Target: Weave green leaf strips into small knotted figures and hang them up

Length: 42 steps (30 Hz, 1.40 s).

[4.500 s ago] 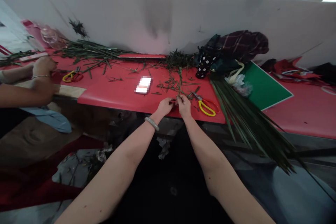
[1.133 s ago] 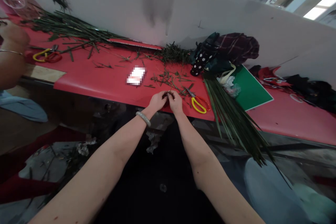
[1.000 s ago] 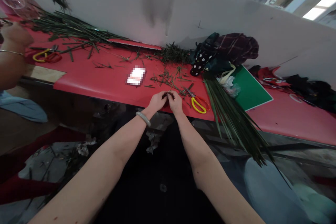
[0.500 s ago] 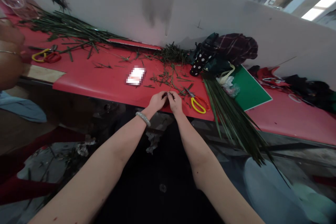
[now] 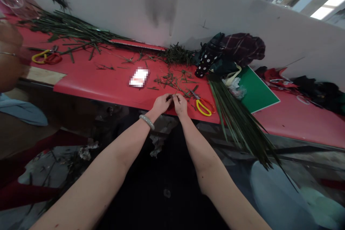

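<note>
At the table's near edge my left hand (image 5: 161, 103) and my right hand (image 5: 180, 104) meet, fingertips closed in a pinch. Between them is a small, dark piece of leaf strip (image 5: 173, 96), mostly covered by the fingers. A pale bangle (image 5: 147, 122) circles my left wrist. Just right of my right hand lie scissors (image 5: 203, 107) with one yellow and one red handle. Past my fingers, several short green leaf pieces (image 5: 171, 79) are scattered on the red table (image 5: 113, 86).
Long green leaves (image 5: 239, 122) overhang the edge at right, beside a green board (image 5: 256, 90). A flowered black bottle (image 5: 206, 65) stands behind. A phone (image 5: 139, 77) lies mid-table. Another person's arm (image 5: 9, 57) is at left, near other scissors (image 5: 47, 57). A leaf pile (image 5: 72, 28) lines the wall.
Both hands stay in nearly the same spot, still pinched together. The thin strip end that stood up beyond the fingertips shows less now. The view has shifted very slightly.
</note>
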Tool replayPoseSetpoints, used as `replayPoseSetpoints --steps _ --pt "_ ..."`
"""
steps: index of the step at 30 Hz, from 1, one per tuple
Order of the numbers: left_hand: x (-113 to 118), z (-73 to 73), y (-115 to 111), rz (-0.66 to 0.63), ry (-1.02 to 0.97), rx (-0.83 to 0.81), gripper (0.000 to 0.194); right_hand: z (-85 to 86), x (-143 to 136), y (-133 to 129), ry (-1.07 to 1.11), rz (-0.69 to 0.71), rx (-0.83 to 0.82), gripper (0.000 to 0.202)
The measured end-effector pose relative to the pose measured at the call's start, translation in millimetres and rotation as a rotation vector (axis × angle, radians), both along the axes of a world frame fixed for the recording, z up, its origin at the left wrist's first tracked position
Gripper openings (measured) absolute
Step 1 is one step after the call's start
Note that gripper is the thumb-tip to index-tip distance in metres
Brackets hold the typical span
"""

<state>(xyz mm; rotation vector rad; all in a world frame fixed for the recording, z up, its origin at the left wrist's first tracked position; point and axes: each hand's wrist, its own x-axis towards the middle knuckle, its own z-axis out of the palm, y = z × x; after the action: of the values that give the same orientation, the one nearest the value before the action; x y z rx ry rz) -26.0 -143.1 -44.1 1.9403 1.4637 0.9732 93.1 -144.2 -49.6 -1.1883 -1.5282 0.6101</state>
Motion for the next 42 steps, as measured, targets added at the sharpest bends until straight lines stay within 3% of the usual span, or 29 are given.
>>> replayPoseSetpoints --steps 17,32,42 --pt "-0.1 -1.7 0.5 0.003 0.025 0.020 0.033 -8.3 -0.3 5.8 0.046 0.018 0.031 0.020" --pt "-0.5 -0.6 0.1 0.013 0.047 -0.012 0.033 -6.1 0.5 3.0 -0.005 0.019 0.033 0.017" --pt "-0.4 -3.3 -0.1 0.009 0.004 -0.005 0.034 -1.9 0.1 0.5 0.027 0.045 0.002 0.026"
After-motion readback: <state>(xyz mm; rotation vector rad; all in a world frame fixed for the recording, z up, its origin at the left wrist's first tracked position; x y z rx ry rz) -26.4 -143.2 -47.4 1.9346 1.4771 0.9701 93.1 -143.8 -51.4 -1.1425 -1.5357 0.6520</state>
